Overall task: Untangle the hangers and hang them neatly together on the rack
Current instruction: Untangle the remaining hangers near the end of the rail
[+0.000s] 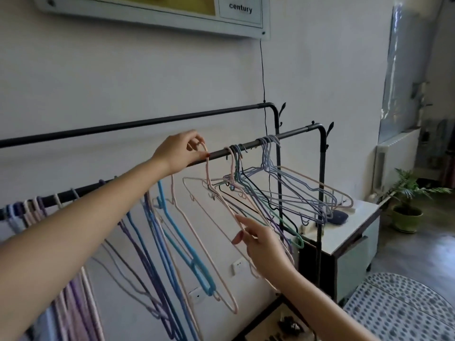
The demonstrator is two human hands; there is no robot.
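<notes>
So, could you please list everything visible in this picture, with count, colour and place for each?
rack: one, black, two rails along the wall
pink hanger: one, held near the front rail
tangled hangers: several, blue, purple, green, black, pink, on the front rail at right
hanging hangers: many, blue, purple, pink, on the front rail at left
cabinet: one, white, behind the rack's right end
potted plant: one, green, on the floor at right
wall sockets: two, white, low on the wall
left hand: pinches the pink hanger's hook
right hand: fingers on the pink hanger's lower part
</notes>
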